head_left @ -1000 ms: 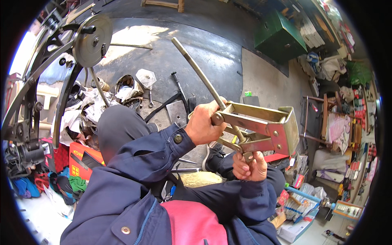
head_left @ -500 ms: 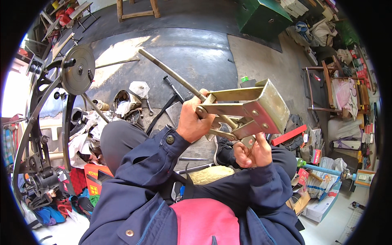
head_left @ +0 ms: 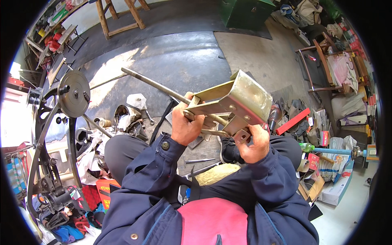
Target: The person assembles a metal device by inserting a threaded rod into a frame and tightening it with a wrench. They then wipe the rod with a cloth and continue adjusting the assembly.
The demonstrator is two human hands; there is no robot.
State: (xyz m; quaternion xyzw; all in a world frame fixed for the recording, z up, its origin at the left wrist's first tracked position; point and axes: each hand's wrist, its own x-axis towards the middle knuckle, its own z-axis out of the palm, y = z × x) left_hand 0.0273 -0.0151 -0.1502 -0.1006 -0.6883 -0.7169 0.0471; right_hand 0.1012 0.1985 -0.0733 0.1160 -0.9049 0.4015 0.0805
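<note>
Above my lap I hold a scissor jack (head_left: 222, 104) made of yellowish plated metal, with a boxy channel end at the upper right. Its long threaded rod (head_left: 153, 84) points to the upper left. My left hand (head_left: 185, 125) is wrapped round the pivot joint where the rod passes through. At the jack's lower end, my right hand (head_left: 254, 146) grips near a small lug with a hole, thumb up along the metal. The right fingers behind the lug are partly hidden.
A hand-cranked machine with a round wheel (head_left: 74, 94) stands on the left. Beyond my left knee lie a ratchet-like tool (head_left: 140, 104) and cloth. A yellowish pad (head_left: 216, 173) lies between my legs. A red bar (head_left: 292, 121) and clutter sit to the right; a green box (head_left: 247, 14) stands far off.
The jack and both hands have shifted left in view, and the rod lies flatter. My right hand has moved its grip, with the thumb now up beside the lug.
</note>
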